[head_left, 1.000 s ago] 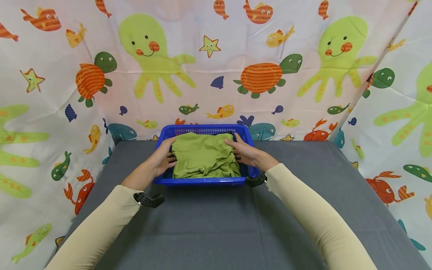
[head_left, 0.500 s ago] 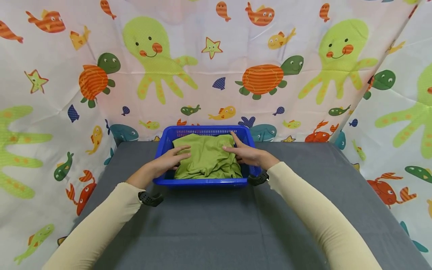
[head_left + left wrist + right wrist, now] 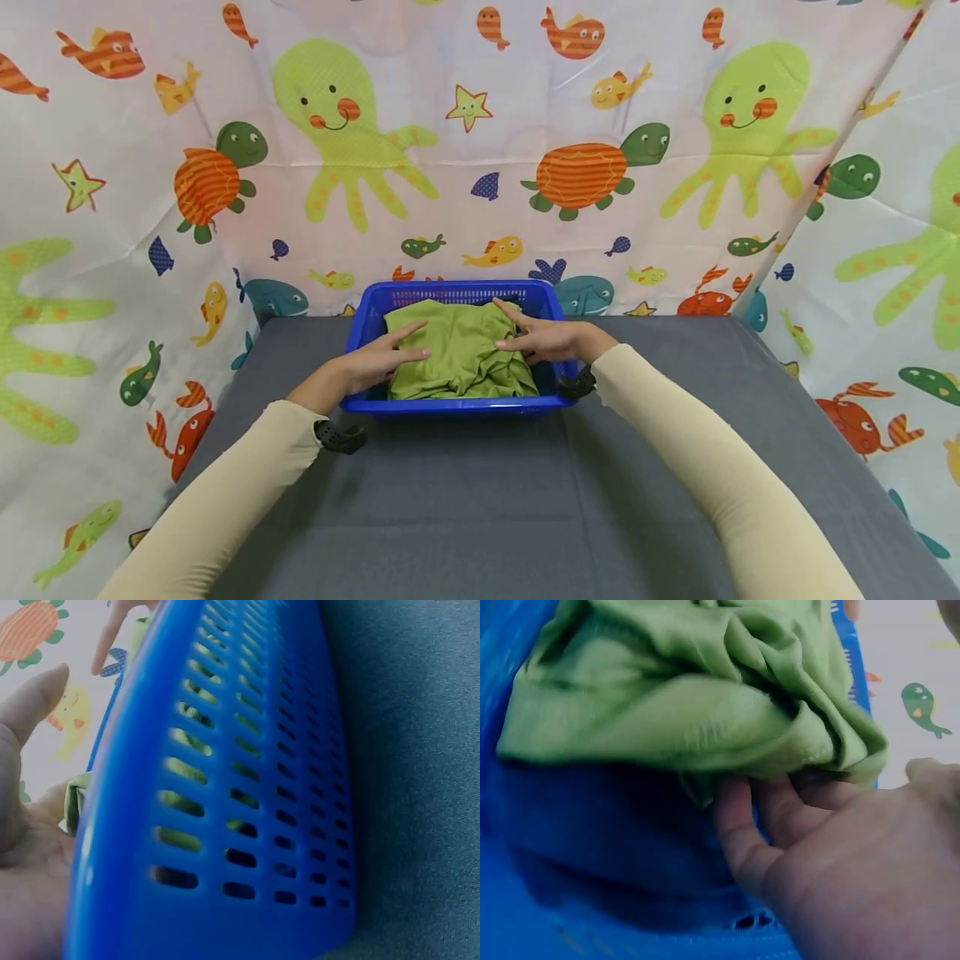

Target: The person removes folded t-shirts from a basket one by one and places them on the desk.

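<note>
A crumpled green cloth garment (image 3: 457, 350) with a stitched hem fills most of a blue plastic basket (image 3: 457, 407). My left hand (image 3: 375, 362) reaches over the basket's left side, thumb and fingers spread over the cloth's left edge. In the left wrist view, the slotted basket wall hides most of that hand's fingers. My right hand (image 3: 551, 337) is at the cloth's right edge, thumb and forefinger stretched over it. Seen from the right wrist, several fingers (image 3: 739, 825) of this hand reach under the hem, their tips hidden by the fabric.
The basket stands on a grey cloth-covered table (image 3: 465, 517), near its back edge. Behind and at both sides hangs a white curtain (image 3: 465, 192) printed with sea animals. A black band (image 3: 341, 437) sits at the left wrist, another (image 3: 577, 383) at the right.
My left hand has come rightward from the garment's side to over its left edge. My right hand's forefinger has shifted left over the cloth. The basket stays in place.
</note>
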{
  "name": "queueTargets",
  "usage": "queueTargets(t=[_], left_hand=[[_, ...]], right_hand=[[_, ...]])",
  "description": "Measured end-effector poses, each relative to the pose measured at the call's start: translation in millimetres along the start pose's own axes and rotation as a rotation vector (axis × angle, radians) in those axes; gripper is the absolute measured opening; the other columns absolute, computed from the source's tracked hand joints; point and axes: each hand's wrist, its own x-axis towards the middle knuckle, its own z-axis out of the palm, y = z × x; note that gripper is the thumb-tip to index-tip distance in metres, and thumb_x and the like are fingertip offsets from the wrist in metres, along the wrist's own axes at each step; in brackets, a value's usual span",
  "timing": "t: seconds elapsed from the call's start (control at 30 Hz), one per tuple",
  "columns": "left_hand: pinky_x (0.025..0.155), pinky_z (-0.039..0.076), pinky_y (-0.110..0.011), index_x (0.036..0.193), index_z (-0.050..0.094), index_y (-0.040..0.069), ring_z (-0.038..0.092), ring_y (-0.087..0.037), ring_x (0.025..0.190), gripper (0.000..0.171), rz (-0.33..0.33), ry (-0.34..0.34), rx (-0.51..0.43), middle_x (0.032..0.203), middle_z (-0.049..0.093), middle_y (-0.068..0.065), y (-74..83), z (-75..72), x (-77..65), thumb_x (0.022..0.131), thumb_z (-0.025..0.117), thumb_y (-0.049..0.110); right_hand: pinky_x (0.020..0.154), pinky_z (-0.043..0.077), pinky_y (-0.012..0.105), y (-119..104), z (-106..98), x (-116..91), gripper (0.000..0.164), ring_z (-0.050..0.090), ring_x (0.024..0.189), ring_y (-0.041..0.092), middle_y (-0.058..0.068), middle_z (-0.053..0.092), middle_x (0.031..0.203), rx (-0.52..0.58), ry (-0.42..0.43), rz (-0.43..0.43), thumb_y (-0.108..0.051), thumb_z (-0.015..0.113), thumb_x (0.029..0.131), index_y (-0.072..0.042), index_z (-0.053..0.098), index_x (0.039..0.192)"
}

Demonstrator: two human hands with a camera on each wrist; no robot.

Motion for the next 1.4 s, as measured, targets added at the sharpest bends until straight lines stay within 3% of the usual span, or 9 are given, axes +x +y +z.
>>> queueTargets(t=[0.2, 0.3, 0.43, 0.6, 0.77, 0.93, 1.1, 1.23, 1.4], left_hand=[[0.122, -0.001, -0.07, 0.163, 0.007, 0.038, -0.013, -0.036, 0.158, 0.077, 0.042, 0.039, -0.119, 0.171, -0.017, -0.001, 4.1, 3.9, 3.4, 0.104, 0.056, 0.031], [0.122, -0.005, -0.068, 0.163, 0.009, 0.039, -0.018, -0.033, 0.157, 0.079, 0.049, 0.035, -0.177, 0.17, -0.021, 0.001, 5.8, 6.3, 5.4, 0.103, 0.059, 0.03], [0.122, -0.006, -0.069, 0.163, 0.01, 0.039, -0.018, -0.034, 0.157, 0.083, 0.047, 0.037, -0.183, 0.17, -0.022, 0.001, 5.6, 9.0, 8.7, 0.1, 0.064, 0.028], [0.124, 0.005, -0.067, 0.163, 0.017, 0.035, -0.007, -0.034, 0.159, 0.086, 0.077, 0.116, -0.134, 0.172, -0.008, -0.002, 5.2, 10.6, 12.4, 0.096, 0.07, 0.023], [0.124, 0.013, -0.064, 0.162, 0.023, 0.033, -0.006, -0.033, 0.159, 0.084, 0.107, 0.208, -0.068, 0.173, 0.001, -0.002, 11.9, 10.8, 9.1, 0.095, 0.072, 0.018], [0.125, 0.016, -0.061, 0.161, 0.025, 0.032, -0.004, -0.031, 0.159, 0.082, 0.131, 0.249, -0.012, 0.172, 0.009, -0.001, 12.4, 9.9, 6.9, 0.095, 0.072, 0.017], [0.125, 0.018, -0.059, 0.162, 0.022, 0.031, 0.002, -0.031, 0.159, 0.086, 0.156, 0.305, 0.115, 0.171, 0.015, -0.002, 12.5, 5.4, 4.3, 0.094, 0.072, 0.018], [0.125, 0.019, -0.059, 0.163, 0.02, 0.029, 0.006, -0.032, 0.159, 0.088, 0.197, 0.336, 0.17, 0.171, 0.015, -0.004, 15.7, 0.6, 1.0, 0.093, 0.073, 0.013], [0.124, 0.02, -0.06, 0.163, 0.021, 0.027, 0.008, -0.032, 0.159, 0.09, 0.257, 0.351, 0.194, 0.171, 0.017, -0.004, 20.8, -3.2, -4.3, 0.092, 0.073, 0.01]], right_hand=[[0.123, 0.001, 0.069, -1, 1, -1, 0.092, -0.024, 0.155, 0.036, -0.002, -0.036, 0.164, 0.031, 0.013, -0.042, -0.024, 0.055, 0.105, -0.048, -0.016, 0.158], [0.123, -0.003, 0.068, -2, 2, -1, 0.091, -0.026, 0.155, 0.034, -0.003, -0.036, 0.164, 0.041, 0.016, -0.038, -0.026, 0.054, 0.105, -0.049, -0.017, 0.157], [0.124, -0.004, 0.064, -4, 4, -1, 0.089, -0.025, 0.155, 0.031, -0.006, -0.035, 0.165, 0.064, 0.055, -0.022, -0.03, 0.055, 0.105, -0.051, -0.014, 0.157], [0.123, -0.003, 0.067, -6, 7, 0, 0.09, -0.027, 0.155, 0.031, -0.006, -0.032, 0.166, 0.035, 0.114, -0.064, -0.03, 0.057, 0.103, -0.047, -0.011, 0.159], [0.123, 0.003, 0.069, -6, 7, 5, 0.087, -0.018, 0.158, 0.032, -0.003, -0.022, 0.17, -0.033, 0.184, -0.082, -0.035, 0.059, 0.102, -0.043, -0.004, 0.162], [0.124, 0.011, 0.066, -10, 12, 4, 0.077, -0.008, 0.159, 0.033, 0.002, -0.009, 0.173, -0.109, 0.264, -0.087, -0.039, 0.056, 0.104, -0.035, 0.008, 0.164], [0.123, 0.025, 0.059, -17, 19, 4, 0.069, 0.007, 0.159, 0.034, 0.009, 0.012, 0.172, -0.222, 0.397, -0.086, -0.039, 0.059, 0.102, -0.021, 0.028, 0.162], [0.12, 0.033, 0.058, -20, 21, 4, 0.066, 0.015, 0.158, 0.035, 0.011, 0.019, 0.17, -0.249, 0.473, -0.087, -0.035, 0.064, 0.1, -0.021, 0.036, 0.159], [0.119, 0.034, 0.058, -21, 20, 1, 0.068, 0.014, 0.158, 0.035, 0.011, 0.019, 0.17, -0.236, 0.496, -0.1, -0.03, 0.068, 0.098, -0.023, 0.036, 0.158]])
